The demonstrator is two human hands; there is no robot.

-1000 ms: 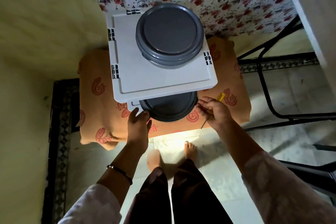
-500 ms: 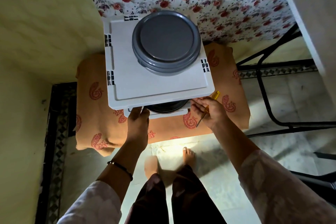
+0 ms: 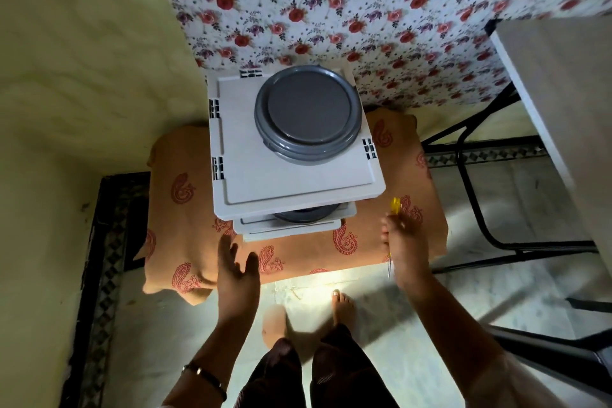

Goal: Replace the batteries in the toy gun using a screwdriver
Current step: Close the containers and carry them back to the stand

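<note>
I see no toy gun anywhere in view, so my guess is I'm in the fetching stage: the screwdriver, yellow handle up and thin shaft down, is clamped in my right hand just right of the white drawer unit. My left hand, fingers spread and holding nothing, hangs just below the unit's front, whose lower drawer looks nearly closed, though blur makes that uncertain. Next I must find the gun and carry the tool to it.
</note>
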